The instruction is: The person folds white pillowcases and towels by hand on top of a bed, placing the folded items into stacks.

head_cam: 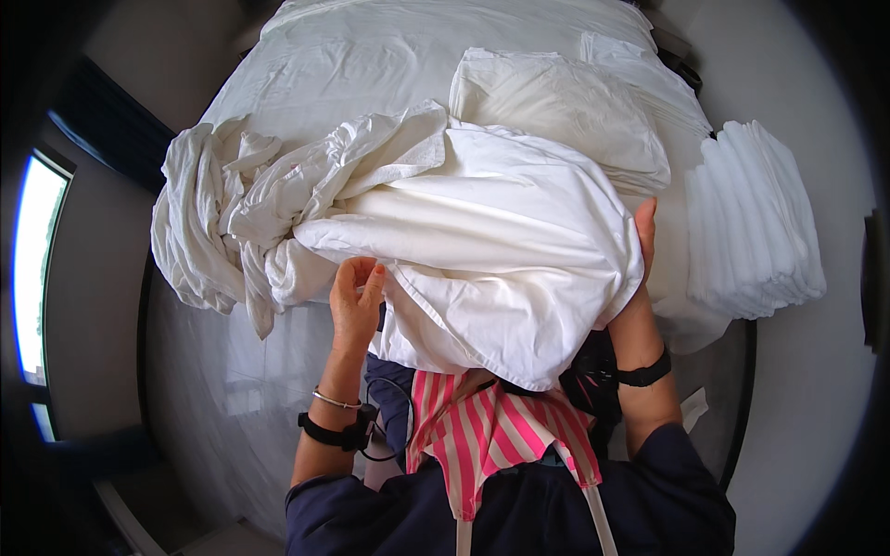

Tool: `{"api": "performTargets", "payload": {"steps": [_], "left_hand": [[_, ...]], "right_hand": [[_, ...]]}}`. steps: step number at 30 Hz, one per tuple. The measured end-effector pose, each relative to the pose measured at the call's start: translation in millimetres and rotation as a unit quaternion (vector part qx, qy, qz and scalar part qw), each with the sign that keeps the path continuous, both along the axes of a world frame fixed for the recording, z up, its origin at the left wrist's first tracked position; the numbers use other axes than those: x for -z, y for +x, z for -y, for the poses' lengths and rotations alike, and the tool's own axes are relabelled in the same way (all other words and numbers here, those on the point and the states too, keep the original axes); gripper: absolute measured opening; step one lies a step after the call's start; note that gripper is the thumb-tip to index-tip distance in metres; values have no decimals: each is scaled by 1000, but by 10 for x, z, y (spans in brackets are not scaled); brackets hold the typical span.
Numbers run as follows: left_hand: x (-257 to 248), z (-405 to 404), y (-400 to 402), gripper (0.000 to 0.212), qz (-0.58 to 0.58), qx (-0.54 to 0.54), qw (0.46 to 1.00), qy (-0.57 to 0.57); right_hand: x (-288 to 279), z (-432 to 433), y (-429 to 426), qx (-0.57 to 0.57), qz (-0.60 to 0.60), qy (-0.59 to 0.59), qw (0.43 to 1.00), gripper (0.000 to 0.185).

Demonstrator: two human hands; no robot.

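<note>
A bunched white cotton cloth (487, 236) lies across the near edge of the bed and hangs towards my lap. My left hand (359, 292) is at its lower left, thumb and index finger near each other at the cloth's edge; whether they pinch it is unclear. My right hand (643, 243) is at the cloth's right end, thumb upright against its side, the other fingers hidden beneath or behind it. Crumpled white linens (278, 187) touch the cloth on the left. Behind it, to the right, lies a stack of folded white linens (556, 111).
The bed (389, 55) bears a white sheet. A stack of folded white towels (754, 222) stands at its right edge, with more folded linens (640, 76) at the back right. A tiled floor (229, 389) shows at left. A pink-striped apron (487, 438) covers my front.
</note>
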State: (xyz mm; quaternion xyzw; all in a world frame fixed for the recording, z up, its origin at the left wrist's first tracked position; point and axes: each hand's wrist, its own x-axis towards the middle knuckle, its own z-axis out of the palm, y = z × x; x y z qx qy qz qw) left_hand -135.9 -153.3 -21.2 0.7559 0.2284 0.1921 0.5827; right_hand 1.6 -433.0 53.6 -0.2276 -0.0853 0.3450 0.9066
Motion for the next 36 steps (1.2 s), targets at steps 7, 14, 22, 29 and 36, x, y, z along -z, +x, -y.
{"api": "performTargets", "payload": {"steps": [7,14,22,29,36], "left_hand": [[731,-264,-1,45,-36,-57,918,-390],[730,-560,150,23,82,116,864,-484],[-635,-895,193,22,255,170,877,-371],[-311,-138,-422,48,-189,377,827,-371],[64,-30,-768,41,-338,403,803,-278]], "right_hand": [[181,267,-90,16,17,-37,999,61],[-70,422,-16,47,4,10,999,47],[-237,1021,223,297,64,-147,941,37],[326,1887,201,199,116,-290,929,38],[473,1845,-143,60,128,-435,889,49]]}}
